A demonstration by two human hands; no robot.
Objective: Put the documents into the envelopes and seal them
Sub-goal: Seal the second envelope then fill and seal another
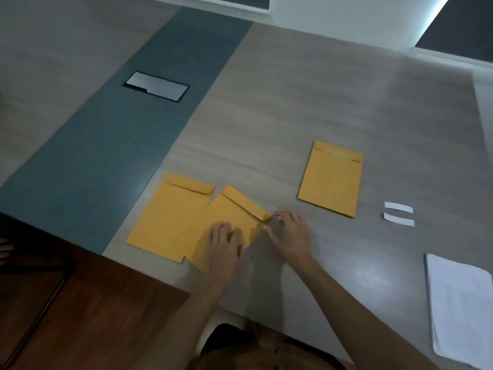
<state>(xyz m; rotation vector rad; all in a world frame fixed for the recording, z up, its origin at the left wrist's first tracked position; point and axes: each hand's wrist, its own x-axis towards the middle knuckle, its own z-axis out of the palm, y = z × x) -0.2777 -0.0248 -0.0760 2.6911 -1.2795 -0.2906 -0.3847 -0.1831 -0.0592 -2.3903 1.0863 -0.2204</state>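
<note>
Lying on the tabletop (266,116): three yellow envelopes, two white strips (398,214), one paper stack (458,308); middle envelope (234,214) flattened under left hand (224,244), right hand (289,233) pinching its flap corner; contents not visible.

Three yellow envelopes: two (170,217) (234,222) overlapping at six o'clock, one (332,178) at three. Two white strips (398,207) (399,219), one paper stack (461,308), both at four.
</note>
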